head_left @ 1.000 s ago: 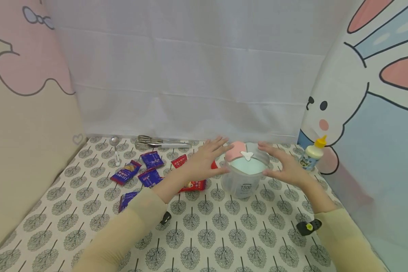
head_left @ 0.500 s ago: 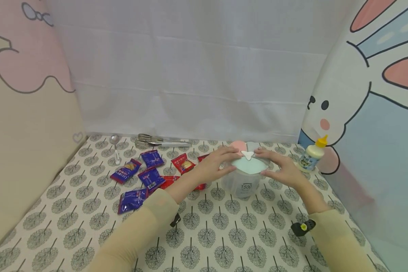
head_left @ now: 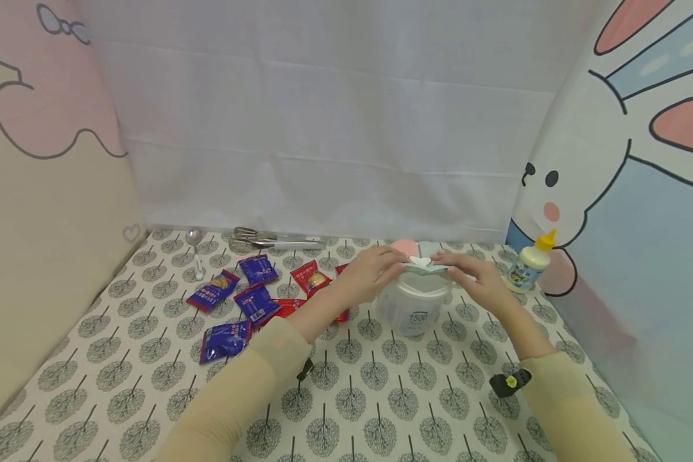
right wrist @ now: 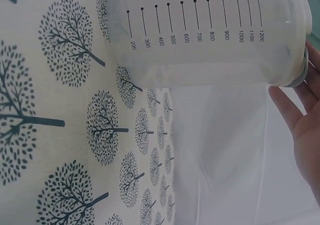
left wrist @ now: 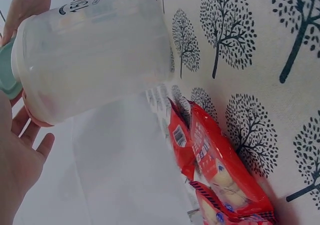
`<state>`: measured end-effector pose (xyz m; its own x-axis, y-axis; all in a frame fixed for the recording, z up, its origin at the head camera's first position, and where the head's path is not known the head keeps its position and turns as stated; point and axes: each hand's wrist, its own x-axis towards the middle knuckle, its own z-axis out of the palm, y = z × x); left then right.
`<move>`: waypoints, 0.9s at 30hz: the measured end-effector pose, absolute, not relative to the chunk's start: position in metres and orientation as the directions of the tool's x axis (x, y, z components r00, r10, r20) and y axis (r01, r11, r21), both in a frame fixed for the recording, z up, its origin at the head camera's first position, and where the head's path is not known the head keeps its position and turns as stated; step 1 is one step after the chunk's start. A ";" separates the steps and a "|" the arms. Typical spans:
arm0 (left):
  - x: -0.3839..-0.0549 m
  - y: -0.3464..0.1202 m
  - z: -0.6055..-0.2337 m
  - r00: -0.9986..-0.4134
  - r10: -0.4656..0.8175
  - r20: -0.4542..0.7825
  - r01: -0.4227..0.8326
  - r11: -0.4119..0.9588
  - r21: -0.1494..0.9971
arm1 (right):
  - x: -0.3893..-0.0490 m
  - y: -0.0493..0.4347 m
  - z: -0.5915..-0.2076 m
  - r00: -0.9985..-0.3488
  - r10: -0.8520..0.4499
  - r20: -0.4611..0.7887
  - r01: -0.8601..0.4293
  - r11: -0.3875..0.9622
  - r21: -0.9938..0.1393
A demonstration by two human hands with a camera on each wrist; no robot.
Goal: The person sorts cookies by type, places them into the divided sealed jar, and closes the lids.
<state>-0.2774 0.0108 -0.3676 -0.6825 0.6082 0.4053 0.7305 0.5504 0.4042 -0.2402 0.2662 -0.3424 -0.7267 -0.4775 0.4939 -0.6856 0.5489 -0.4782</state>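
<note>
A clear plastic storage jar (head_left: 412, 312) marked 1500 stands upright at the right of the table. Its lid has pink (head_left: 405, 248), grey (head_left: 430, 249) and mint green sections around a white centre piece. The green flap (head_left: 426, 269) is tilted up at the front, its edge raised off the white rim (left wrist: 19, 60). My left hand (head_left: 369, 273) pinches the flap's left end, thumb at its edge and fingers over the lid. On the other side my right hand (head_left: 476, 279) holds the right end likewise. In the right wrist view, printed scale marks show on the jar wall (right wrist: 200, 45).
Several blue snack packets (head_left: 225, 340) and red ones (head_left: 310, 278) lie left of the jar. Metal tongs (head_left: 283, 244) and a spoon (head_left: 196, 247) are at the back left. A yellow-capped squeeze bottle (head_left: 528, 266) stands at the right edge. Cloth walls (head_left: 335, 128) enclose the table.
Both hands have moved in from the jar's sides onto its lid. The green flap, flat before, has been lifted at the front. The jar stays in place.
</note>
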 end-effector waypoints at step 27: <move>-0.281 -0.001 -0.370 -0.631 0.665 0.399 0.762 0.433 0.482 | -0.263 0.288 -0.373 -0.600 -0.519 0.609 -0.773 0.571 -0.276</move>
